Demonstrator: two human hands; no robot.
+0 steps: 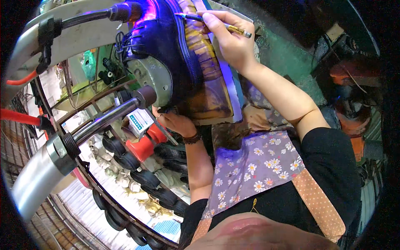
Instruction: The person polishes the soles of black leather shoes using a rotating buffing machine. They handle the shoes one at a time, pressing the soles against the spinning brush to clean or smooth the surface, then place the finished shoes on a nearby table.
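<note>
A dark lace-up leather shoe [177, 54] stands in the upper middle, with a grey-green shoe last [151, 79] showing in its opening. Between the fingertips of my right hand [229, 39] is a pencil [238, 31] with a yellow-and-black end. Its tip points left at the seam along the shoe's edge, under violet-pink light; whether it touches is hard to make out. My left hand [180, 124] is curled at the heel end of the shoe and last, its fingers partly hidden there. Against the shoe's right side lies a brown-stained pad [212, 93] with a pale edge.
A metal rod with a round dark pad [146, 96] comes from the left close to the last. Above it, a second arm ends in a bristly brush-like tip [132, 12] near the shoe. Left and below are a red container [143, 146], a white box [139, 121] and racked dark shoes [146, 179].
</note>
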